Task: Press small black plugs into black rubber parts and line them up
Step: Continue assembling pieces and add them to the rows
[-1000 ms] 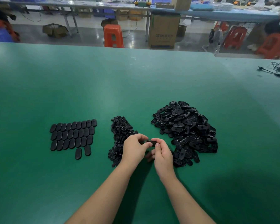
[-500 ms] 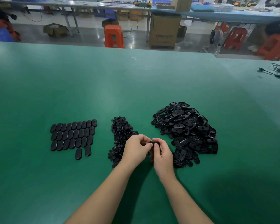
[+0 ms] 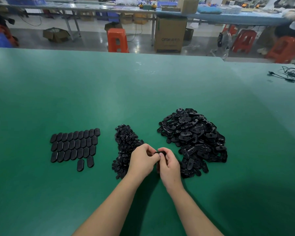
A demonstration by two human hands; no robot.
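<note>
Hands meet low over the green tabletop [image 3: 143, 92], fingers curled inward toward each other. Right hand [image 3: 169, 165] pinches one black rubber part [image 3: 160, 153] between thumb and fingertips, its edge showing just above the knuckles. Left hand [image 3: 141, 160] is curled with fingertips against the same part; probably holding or pressing a plug, but the plug itself is hidden by the fingers, so cannot confirm. Judged step: seating a plug in the part, held off the tabletop so both thumbs can squeeze from opposite sides. Just left of and partly beneath the left hand: plug pile [image 3: 126, 147], a narrow strip of small pieces running away from the wrist, placed where the left hand can reach it without travel. Just right of the right hand: parts heap [image 3: 194, 142], large and loose, its near edge touching the hand's outline, again a short reach. Well apart to the left of both hands: finished rows [image 3: 73, 145], three neat lines of ovals laid flat and side by side, plus two parts beginning a fourth line nearest the person. That layout suggests flow from right to left: raw stock, assembly at centre, output lined up. Heap far outweighs rows, so the job looks early. Next move likely calls for carrying the part across the plug pile to the fourth line.
</note>
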